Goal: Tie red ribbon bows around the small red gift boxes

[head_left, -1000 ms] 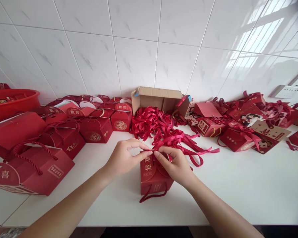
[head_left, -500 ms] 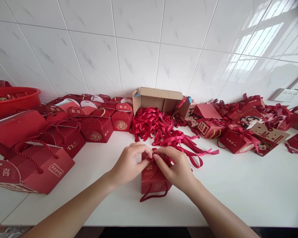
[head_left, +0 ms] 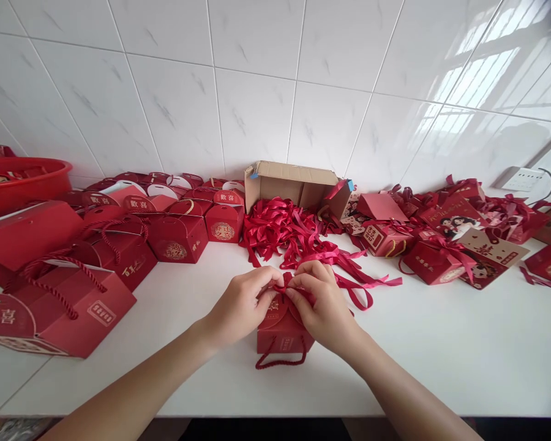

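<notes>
A small red gift box (head_left: 284, 338) with a twisted dark red cord handle (head_left: 281, 365) stands on the white counter in front of me. On its top sits a red ribbon (head_left: 286, 282), gathered between my fingertips. My left hand (head_left: 248, 301) pinches the ribbon from the left, thumb against forefinger. From the right, my right hand (head_left: 319, 297) pinches it too, covering part of the box's upper right side. The exact shape of the ribbon is partly hidden by my fingers.
Behind the box, loose red ribbons (head_left: 284, 233) spill from an open cardboard box (head_left: 294, 173) against the tiled wall. Several red gift boxes (head_left: 179, 239) crowd the left, near a red basin (head_left: 32, 184). Ribboned boxes (head_left: 436, 262) and a printed card (head_left: 491, 254) lie right.
Both hands stay at the ribbon; the right fingers have curled more and drawn closer in. More of the ribbon shows standing up between the fingertips. The view has shifted slightly.
</notes>
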### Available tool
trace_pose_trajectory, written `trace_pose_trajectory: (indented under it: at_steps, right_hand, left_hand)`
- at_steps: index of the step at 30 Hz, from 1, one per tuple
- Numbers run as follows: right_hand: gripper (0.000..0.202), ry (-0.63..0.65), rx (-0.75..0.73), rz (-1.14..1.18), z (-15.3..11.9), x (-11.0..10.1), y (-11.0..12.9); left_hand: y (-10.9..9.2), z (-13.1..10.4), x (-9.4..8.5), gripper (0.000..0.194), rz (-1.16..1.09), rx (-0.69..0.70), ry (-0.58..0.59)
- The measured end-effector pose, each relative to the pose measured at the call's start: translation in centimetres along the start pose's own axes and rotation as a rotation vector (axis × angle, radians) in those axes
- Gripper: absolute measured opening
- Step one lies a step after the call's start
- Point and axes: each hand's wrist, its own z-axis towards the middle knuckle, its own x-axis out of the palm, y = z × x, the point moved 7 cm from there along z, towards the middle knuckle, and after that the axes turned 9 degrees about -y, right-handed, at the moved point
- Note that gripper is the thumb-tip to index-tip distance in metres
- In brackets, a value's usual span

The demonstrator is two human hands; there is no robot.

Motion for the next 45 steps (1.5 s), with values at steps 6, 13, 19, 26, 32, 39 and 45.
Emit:
trace_pose_trajectory:
  at_steps: [6, 13, 19, 26, 32, 39, 45]
  right_hand:
    - [0.026, 0.259, 0.131, 0.195, 0.4, 0.8, -0.7]
    - [0.025, 0.187, 0.39, 0.672, -0.3, 2.2, -2.0]
    - [0.025, 0.096, 0.477, 0.67, -0.6, 2.2, -2.5]
    - [0.023, 0.137, 0.335, 0.454, -0.5, 0.4, -1.5]
    - [0.021, 0.126, -0.055, 0.019, -0.2, -2.1, 0.3]
    - [0.024, 0.283, -0.07, -0.081, -0.1, -2.7, 2.5]
    - [0.029, 0.462, 0.156, 0.079, 0.6, -2.3, 1.4]
  left_hand:
    - [-0.1, -0.1, 0.2, 0.024, -0.057, 0.024, 0.033]
    - [1.7, 0.4, 0.2, 0.014, -0.231, -0.188, -0.028]
    - [1.4, 0.5, 0.2, 0.011, -0.28, -0.191, 0.143]
    - [2.1, 0.6, -0.2, 0.008, -0.179, -0.232, 0.044]
    - [1.2, 0.6, -0.4, 0.007, -0.197, -0.19, 0.139]
    - [0.5, 0.6, -0.2, 0.008, -0.204, -0.181, 0.204]
    - [0.1, 0.6, -0.2, 0.007, -0.201, -0.153, 0.243]
